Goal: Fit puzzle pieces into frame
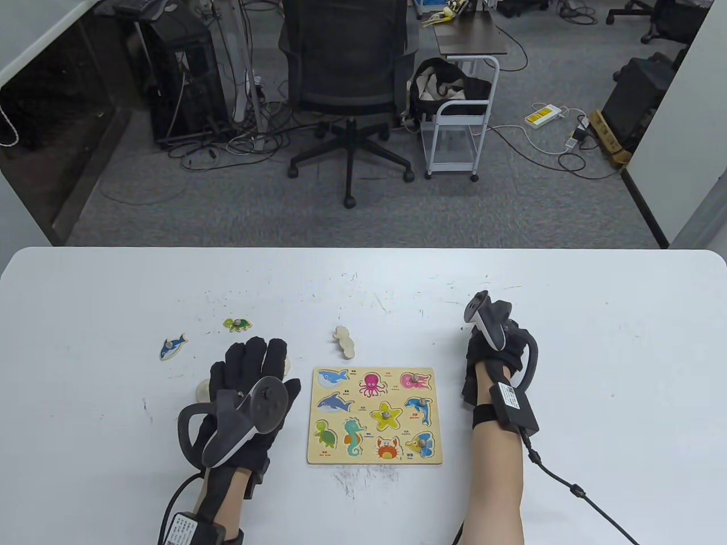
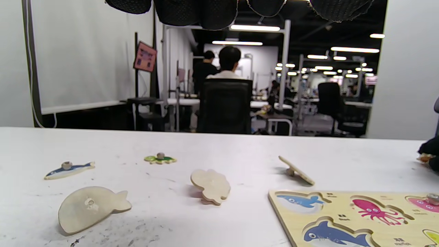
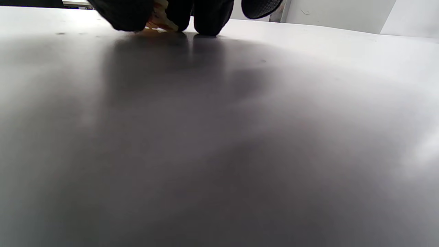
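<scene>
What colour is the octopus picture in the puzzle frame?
The octopus picture is pink, or magenta. It shows best in the table view.

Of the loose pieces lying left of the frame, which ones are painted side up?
The shark piece and the green turtle piece, farthest left. The seahorse-shaped piece above the frame and the two by the left hand show bare wood.

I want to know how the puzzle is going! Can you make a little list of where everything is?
board: puzzle board lies flat between the hands
filled spots: pegged pieces sit in the star, dolphin, jellyfish and fish spots
loose, picture up: shark, turtle
loose, face down: three plain wooden pieces
left hand: flat, fingers spread, above two of the face-down pieces
right hand: fingertips down on the table around a small yellowish piece
</scene>
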A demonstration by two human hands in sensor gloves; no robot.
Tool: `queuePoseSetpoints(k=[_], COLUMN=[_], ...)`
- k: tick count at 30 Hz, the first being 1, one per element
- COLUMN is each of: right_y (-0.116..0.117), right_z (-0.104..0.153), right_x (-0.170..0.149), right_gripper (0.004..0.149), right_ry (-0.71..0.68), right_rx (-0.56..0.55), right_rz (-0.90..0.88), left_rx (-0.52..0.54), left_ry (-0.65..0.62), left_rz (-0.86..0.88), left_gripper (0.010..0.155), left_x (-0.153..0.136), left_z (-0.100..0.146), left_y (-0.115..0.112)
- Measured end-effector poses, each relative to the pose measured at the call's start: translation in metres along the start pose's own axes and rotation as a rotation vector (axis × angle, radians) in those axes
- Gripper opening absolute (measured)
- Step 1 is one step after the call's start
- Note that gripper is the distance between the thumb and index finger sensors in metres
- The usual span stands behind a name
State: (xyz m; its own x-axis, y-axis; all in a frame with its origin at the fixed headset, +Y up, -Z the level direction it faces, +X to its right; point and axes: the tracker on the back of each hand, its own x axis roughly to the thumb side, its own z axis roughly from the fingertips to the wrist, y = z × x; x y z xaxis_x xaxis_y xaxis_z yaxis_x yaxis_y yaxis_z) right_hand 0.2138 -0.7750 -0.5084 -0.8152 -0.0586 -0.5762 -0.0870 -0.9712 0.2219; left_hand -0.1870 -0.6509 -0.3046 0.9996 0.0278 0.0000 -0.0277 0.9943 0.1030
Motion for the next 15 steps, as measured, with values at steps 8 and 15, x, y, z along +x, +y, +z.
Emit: queuePoseSetpoints(k=[8,15], right_y=[-0.023,-0.050], right_z=[0.014,0.052], right_x=[-0.018,-0.037], right_gripper=[0.049,0.049], right_ry=[-0.125,-0.366], right_rx=[-0.003,-0.014], right_rz=[-0.186,-0.320], left_rx=[-0.001,0.005], left_ry=[-0.013,-0.046], left_rz=[0.010,0.047], left_gripper=[0.073,0.073], left_x=[0.002,0.006], left_z=[0.001,0.005], left_y=[0.001,0.006])
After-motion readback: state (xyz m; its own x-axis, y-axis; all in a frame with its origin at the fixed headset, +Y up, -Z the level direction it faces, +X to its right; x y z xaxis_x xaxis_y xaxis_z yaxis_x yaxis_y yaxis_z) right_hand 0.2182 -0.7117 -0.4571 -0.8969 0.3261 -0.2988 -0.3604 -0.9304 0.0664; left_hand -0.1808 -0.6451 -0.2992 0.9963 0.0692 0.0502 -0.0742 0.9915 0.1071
